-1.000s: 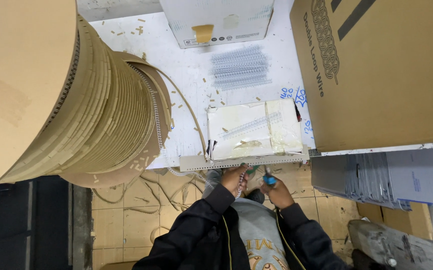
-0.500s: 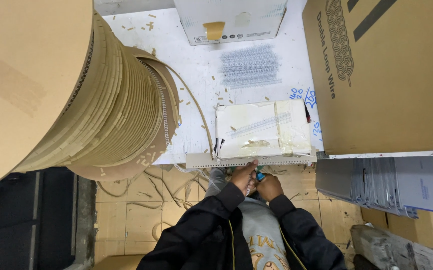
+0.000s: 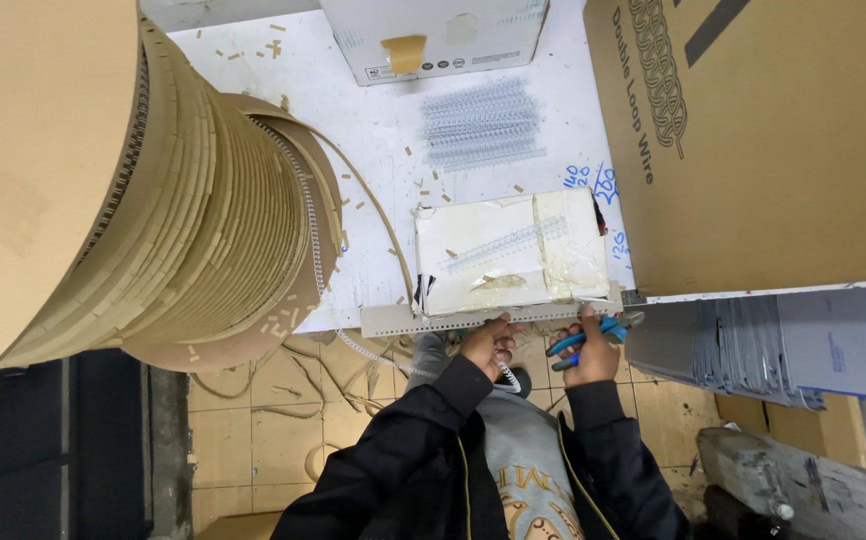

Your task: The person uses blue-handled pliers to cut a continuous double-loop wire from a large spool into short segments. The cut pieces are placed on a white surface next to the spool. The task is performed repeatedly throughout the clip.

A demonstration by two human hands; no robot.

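Since a second ago both hands slid along the table edge: left hand [image 3: 491,345] pinches the white wire strip [image 3: 373,352] at the guide bar [image 3: 473,318], right hand [image 3: 589,352] grips blue cutters [image 3: 581,345] beside it, ready to snip.

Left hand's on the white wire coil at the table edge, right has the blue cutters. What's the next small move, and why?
Probably bring the blue-handled cutters in the right hand across to the white wire coil that the left hand pinches under the perforated strip. The hands sit close together, and the cutters are not yet on the wire.
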